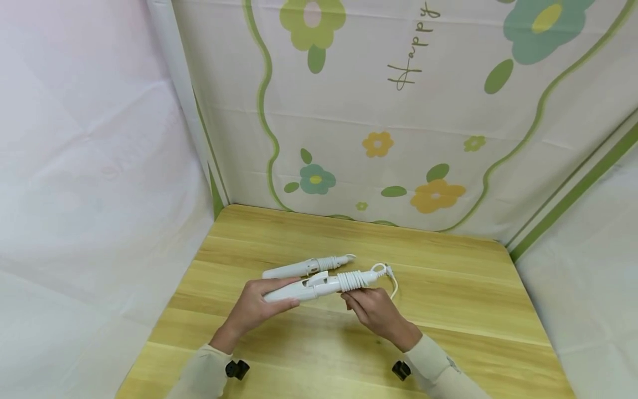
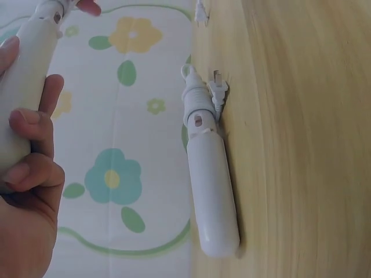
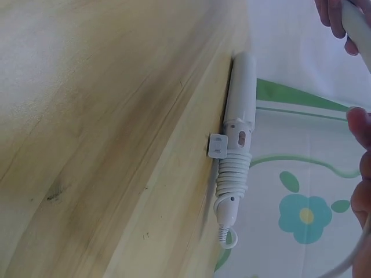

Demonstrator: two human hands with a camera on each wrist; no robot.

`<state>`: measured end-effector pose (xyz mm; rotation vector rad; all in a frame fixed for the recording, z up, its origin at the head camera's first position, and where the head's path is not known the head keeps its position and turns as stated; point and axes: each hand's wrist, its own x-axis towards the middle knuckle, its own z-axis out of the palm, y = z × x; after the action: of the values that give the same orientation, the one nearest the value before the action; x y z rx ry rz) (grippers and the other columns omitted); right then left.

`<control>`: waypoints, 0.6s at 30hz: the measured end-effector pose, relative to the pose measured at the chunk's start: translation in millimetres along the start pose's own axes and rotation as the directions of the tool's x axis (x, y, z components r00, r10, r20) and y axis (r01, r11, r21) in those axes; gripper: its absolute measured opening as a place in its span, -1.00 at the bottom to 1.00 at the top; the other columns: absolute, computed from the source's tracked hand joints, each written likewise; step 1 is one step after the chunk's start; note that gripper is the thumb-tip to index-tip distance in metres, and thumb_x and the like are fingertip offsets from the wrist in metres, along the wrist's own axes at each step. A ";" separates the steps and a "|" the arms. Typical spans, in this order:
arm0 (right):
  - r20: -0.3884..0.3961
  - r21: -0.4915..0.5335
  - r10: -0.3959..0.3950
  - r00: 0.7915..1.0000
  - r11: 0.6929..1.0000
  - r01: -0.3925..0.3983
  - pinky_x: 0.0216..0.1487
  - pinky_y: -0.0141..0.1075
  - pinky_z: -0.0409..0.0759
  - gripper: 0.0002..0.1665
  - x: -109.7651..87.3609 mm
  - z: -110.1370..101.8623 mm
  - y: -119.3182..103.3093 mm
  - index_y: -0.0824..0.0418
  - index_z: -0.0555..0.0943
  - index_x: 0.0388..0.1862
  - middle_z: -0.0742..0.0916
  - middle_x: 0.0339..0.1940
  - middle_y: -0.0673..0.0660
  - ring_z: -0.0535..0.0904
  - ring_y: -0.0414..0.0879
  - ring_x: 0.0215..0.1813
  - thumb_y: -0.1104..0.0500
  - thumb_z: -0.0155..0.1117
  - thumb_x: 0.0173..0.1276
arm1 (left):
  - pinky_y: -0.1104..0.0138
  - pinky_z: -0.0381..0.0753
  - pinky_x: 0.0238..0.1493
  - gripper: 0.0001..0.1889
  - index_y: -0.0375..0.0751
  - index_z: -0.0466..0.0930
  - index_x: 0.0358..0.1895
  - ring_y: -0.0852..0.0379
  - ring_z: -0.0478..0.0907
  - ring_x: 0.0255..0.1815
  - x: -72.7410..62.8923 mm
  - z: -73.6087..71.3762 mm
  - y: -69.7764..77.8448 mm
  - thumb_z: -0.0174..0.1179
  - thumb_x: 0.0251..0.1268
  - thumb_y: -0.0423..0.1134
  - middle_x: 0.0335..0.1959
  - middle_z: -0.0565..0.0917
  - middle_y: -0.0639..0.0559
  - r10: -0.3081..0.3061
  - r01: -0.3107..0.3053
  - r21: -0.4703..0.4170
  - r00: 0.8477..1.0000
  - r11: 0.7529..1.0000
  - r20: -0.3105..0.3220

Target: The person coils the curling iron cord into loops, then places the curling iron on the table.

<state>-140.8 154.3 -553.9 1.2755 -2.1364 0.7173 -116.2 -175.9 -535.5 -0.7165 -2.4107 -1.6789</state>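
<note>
A white curling iron (image 1: 294, 291), its power cord (image 1: 351, 280) wound in several turns round the handle, is held over the table. My left hand (image 1: 256, 305) grips its thick barrel end, thumb and fingers on opposite sides. Under the coils, my right hand (image 1: 376, 311) pinches the cord with curled fingers. A loose length of that cord (image 3: 348, 263) runs from the right hand, and its plug (image 2: 200, 13) shows at the top of the left wrist view. The clamp lever stands up midway along the iron.
A second white curling iron (image 2: 211, 191) lies on the wooden table (image 1: 448, 310) just beyond the held one, cord wrapped and plug (image 3: 218, 146) against its side. A flowered cloth (image 1: 349, 111) hangs at the table's back edge. Pale cloth walls stand left and right.
</note>
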 end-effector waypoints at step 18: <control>-0.032 -0.062 0.076 0.997 0.995 -0.077 -0.50 -0.58 0.48 -0.73 -11.8 -5.8 5.1 0.24 0.70 -0.01 0.74 -0.42 -0.08 0.53 -0.37 -0.51 0.16 0.08 0.80 | 0.31 0.71 -0.22 -0.53 0.10 0.83 0.24 0.17 0.79 -0.16 6.5 -0.7 -2.8 0.65 0.24 -0.13 0.07 0.88 0.07 -0.010 0.092 0.232 0.943 0.968 -0.332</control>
<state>-139.5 167.5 -558.7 1.1486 -2.1759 0.6909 -123.3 -175.2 -535.3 -0.3099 -2.3504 -1.3525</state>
